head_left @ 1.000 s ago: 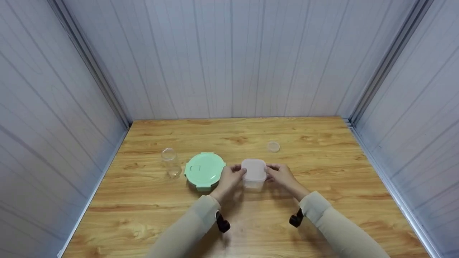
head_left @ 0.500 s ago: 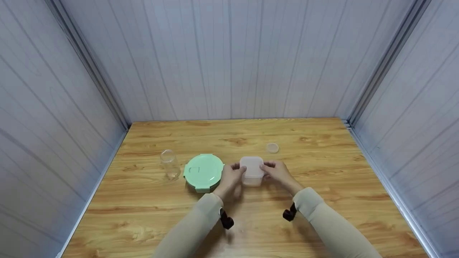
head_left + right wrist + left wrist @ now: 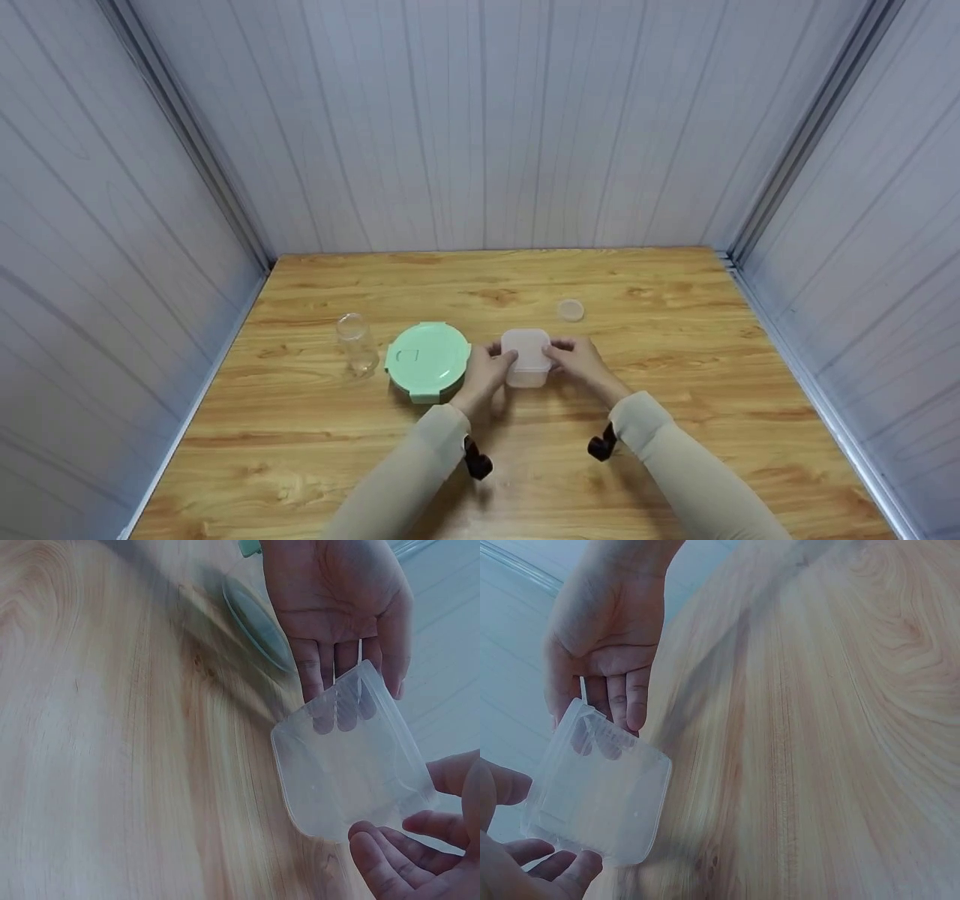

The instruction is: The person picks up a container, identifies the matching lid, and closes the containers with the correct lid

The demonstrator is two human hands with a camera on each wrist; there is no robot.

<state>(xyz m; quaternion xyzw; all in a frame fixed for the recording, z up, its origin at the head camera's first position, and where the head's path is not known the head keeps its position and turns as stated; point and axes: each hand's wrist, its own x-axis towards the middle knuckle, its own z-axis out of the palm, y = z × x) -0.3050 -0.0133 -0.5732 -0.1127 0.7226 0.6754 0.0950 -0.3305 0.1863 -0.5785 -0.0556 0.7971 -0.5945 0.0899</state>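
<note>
Both hands hold a small translucent plastic food container (image 3: 527, 378) with rounded corners, topped by a whitish square lid (image 3: 525, 344). At its left side, my left hand (image 3: 484, 375) has the thumb at the lid's edge and fingers along the wall. From the right, my right hand (image 3: 585, 365) pinches it the same way, thumb on the lid's edge. Through the see-through wall (image 3: 604, 787) in the left wrist view, the right hand's fingertips show. The right wrist view has the left hand (image 3: 337, 607) behind the container, its fingers against the far wall.
Close beside the left hand sits a round lunch box (image 3: 427, 358) with a mint-green clip lid. Farther left is a clear cylindrical jar (image 3: 358, 346). A small round translucent lid (image 3: 571, 310) lies behind the right hand. Pale panels (image 3: 480, 127) enclose the wooden table (image 3: 495, 277).
The container has shifted slightly left and away, and both hands have moved with it. Their grip looks the same. The jar, lunch box and small round lid have stayed in place.
</note>
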